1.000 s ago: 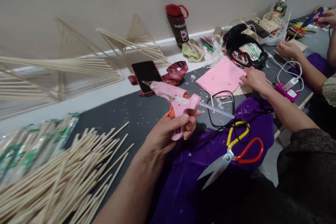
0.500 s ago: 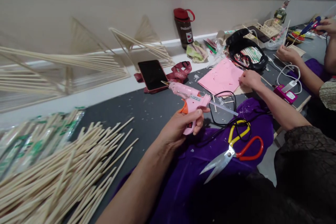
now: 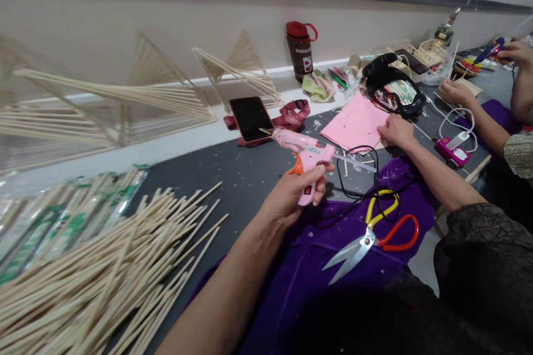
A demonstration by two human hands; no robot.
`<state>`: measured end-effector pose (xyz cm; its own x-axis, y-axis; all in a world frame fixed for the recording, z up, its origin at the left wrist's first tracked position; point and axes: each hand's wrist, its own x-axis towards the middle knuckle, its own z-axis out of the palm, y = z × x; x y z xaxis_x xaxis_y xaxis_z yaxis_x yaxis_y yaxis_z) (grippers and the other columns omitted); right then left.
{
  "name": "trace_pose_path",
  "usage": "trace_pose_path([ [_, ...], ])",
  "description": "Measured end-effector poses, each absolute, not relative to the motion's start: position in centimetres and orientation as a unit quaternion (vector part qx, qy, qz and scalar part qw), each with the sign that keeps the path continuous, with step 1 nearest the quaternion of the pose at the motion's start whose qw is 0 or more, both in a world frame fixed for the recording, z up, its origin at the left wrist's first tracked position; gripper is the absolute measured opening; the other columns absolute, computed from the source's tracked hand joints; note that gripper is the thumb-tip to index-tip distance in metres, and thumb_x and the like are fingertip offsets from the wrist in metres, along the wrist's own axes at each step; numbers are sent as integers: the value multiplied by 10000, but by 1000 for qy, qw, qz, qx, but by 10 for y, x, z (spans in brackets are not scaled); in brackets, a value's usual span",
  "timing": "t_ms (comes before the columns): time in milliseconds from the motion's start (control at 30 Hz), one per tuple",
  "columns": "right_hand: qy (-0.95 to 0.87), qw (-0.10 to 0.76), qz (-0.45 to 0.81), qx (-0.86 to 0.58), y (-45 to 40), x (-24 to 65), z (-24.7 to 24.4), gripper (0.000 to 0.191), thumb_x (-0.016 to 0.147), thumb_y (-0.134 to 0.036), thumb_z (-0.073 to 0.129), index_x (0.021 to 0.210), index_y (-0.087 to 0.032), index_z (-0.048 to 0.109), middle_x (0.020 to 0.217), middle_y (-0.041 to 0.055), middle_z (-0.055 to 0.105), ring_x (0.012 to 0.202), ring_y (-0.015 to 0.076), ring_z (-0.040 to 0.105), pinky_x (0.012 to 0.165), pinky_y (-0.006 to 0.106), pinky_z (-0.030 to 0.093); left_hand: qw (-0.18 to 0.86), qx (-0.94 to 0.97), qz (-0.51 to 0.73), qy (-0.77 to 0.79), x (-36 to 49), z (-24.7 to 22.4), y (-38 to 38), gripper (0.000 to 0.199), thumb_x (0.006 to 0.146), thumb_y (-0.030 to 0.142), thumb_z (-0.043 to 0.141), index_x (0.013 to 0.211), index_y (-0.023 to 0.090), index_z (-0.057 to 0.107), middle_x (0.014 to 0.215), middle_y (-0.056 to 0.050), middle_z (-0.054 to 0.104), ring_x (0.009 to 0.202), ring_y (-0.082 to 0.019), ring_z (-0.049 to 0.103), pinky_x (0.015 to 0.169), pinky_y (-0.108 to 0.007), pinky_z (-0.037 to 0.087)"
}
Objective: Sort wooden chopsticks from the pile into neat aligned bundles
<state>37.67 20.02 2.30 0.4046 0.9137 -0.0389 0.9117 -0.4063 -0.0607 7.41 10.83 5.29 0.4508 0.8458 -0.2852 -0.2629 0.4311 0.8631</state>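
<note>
My left hand (image 3: 310, 180) is wrapped round the grip of a pink hot glue gun (image 3: 306, 151). Its metal nozzle points left, close to the phone, and a clear glue stick (image 3: 353, 163) sticks out of its back. On the right, my right hand (image 3: 397, 130) has its fingers closed at the right edge of a pink sheet (image 3: 353, 121); the fingertips are partly hidden. Scissors (image 3: 367, 241) with one yellow and one red handle lie partly spread on purple cloth (image 3: 275, 299), below both hands. A black cord (image 3: 342, 182) loops between the glue gun and the scissors.
Loose wooden sticks (image 3: 137, 249) are heaped at lower left beside bagged sticks (image 3: 70, 216). Stick frames (image 3: 166, 94) lean on the wall. A phone (image 3: 251, 117), bottle (image 3: 300, 52), black headset (image 3: 370, 72) and pink power adapter (image 3: 452, 152) stand around. A co-worker's hands (image 3: 456, 91) work at far right.
The view has shifted slightly, so most things sit a little further right and the sticks show more. Both hands keep their hold, and the glue gun stays near the phone.
</note>
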Motion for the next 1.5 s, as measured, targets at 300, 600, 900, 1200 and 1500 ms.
trace_pose_path([
  [300,-535,25,87,-840,216,372,15,430,788,-431,602,1074,-123,696,1111,167,699,1040,277,662,823,325,515,762,401,341,377,83,42,107,426,566,448,834,775,115,670,479,46,518,360,-63,430,347,-192,301],
  [600,-559,122,-19,-820,211,379,54,329,900,-284,413,1097,-152,641,1092,153,692,1049,289,633,887,376,483,763,397,336,384,83,42,104,370,622,389,804,832,103,695,486,39,524,376,-59,430,370,-192,301],
  [900,-606,173,-126,-766,214,376,105,380,964,-282,325,1313,-194,447,1185,125,626,1159,306,579,968,452,437,764,383,333,398,84,38,106,369,604,383,822,816,105,702,484,36,530,374,-67,436,357,-196,311],
  [1200,-696,187,-160,-675,208,336,120,361,937,-195,300,1207,-199,541,1252,59,625,1140,229,579,976,376,447,764,372,336,406,83,39,107,373,612,371,818,843,97,715,489,31,537,381,-67,439,360,-195,322],
  [1500,-702,196,-118,-674,218,335,144,305,899,-153,394,1150,-239,545,1215,43,648,1159,239,558,1025,405,408,759,370,351,405,81,40,107,372,593,337,828,848,97,703,492,35,530,385,-66,439,364,-192,325],
])
